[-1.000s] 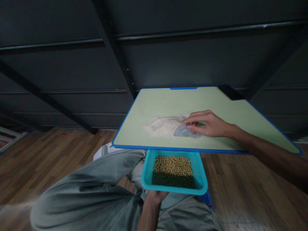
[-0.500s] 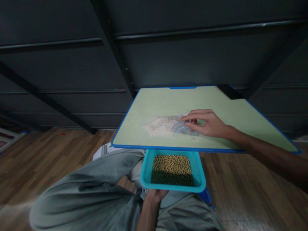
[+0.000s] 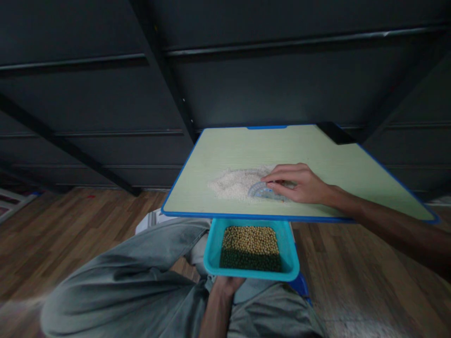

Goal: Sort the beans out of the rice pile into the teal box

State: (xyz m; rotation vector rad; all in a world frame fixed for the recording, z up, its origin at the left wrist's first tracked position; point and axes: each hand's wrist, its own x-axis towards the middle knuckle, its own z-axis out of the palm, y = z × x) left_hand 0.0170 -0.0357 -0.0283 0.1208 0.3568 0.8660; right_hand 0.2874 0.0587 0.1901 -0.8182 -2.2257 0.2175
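Note:
My right hand (image 3: 298,183) pinches a clear protractor (image 3: 262,190) between thumb and fingers. The protractor lies low against a spread heap of white rice-like grains (image 3: 230,183) on the pale green table top (image 3: 268,145). Below the table's near edge, my left hand (image 3: 227,285) supports a turquoise tray (image 3: 207,256) from underneath; its fingers are mostly hidden by the tray. Inside the tray lie yellowish beans (image 3: 252,238), with small dark green beans (image 3: 250,260) along the near side.
A flat black object (image 3: 336,133) rests at the table's far right corner. Behind the table stands a dark panelled wall (image 3: 275,84). My bent legs (image 3: 134,281) are under the near edge, above a wooden floor (image 3: 369,281). Something blue (image 3: 300,285) shows beside the tray.
My right hand and the protractor have shifted slightly left and toward me along the grains. The left hand still holds the tray in nearly the same place.

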